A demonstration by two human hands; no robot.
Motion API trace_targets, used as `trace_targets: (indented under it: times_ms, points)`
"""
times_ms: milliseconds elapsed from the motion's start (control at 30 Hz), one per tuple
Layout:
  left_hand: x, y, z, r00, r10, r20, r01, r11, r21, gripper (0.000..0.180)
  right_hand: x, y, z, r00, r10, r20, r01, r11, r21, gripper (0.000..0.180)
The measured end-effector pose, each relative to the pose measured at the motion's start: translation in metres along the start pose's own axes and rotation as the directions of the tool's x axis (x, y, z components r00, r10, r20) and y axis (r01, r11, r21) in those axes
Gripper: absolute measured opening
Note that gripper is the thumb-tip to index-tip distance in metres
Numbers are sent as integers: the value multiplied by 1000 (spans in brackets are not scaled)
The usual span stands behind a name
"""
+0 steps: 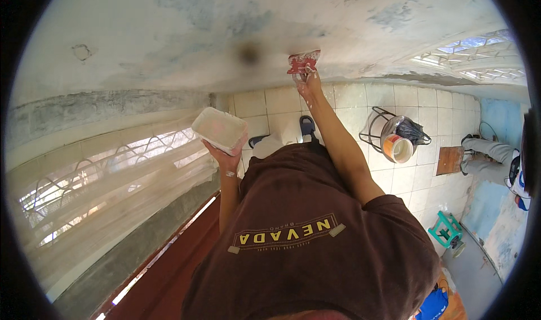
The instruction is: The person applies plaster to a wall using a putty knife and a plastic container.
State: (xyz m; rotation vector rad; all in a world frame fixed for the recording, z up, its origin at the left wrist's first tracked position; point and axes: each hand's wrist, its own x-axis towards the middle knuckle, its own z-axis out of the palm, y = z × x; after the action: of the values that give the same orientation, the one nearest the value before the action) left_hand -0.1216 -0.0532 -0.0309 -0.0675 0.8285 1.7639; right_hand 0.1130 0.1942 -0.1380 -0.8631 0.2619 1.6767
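Note:
My right hand (307, 83) is stretched out ahead, its fingers closed on a wide red putty knife (303, 62) smeared with white. The blade's far edge meets the patchy white and grey wall (225, 38); whether it presses there I cannot tell. White smears mark that hand and wrist. At the left, my left hand (226, 155) holds up a pale rectangular tub (220, 129) from below, its fingers partly hidden beneath. Whitish paste coats the tub, and its inside is hard to make out.
Right of my arm stands a dark-framed stool (378, 141) bearing a black plastic bag (411, 131) and an orange-and-white bucket (399, 149). Farther right are a green stool (447, 230) and another person (490, 151). A sheer curtain (112, 168) covers the barred window at left. Tiles (349, 103) cover the floor.

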Motion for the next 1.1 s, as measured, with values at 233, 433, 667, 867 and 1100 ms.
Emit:
trace_targets:
  times_ms: [233,433,667,867,1100]
  points:
    - [4,-3,12,996,-72,61,70,997,32,75,-16,-7,15,997,53,50,-55,998,33,10]
    - [0,-1,9,995,-67,76,65,997,38,78,-52,-23,46,991,122,58,-126,991,55,10]
    - [4,-8,-12,994,-107,31,106,994,4,82,-70,-86,5,979,32,200,-44,998,55,13]
    - [5,-18,-12,995,-88,50,92,992,-86,80,0,-126,-126,999,-24,-30,23,999,-31,14]
    - [7,-24,3,993,-92,73,97,994,-60,78,78,-128,-124,995,-37,88,56,974,-220,21]
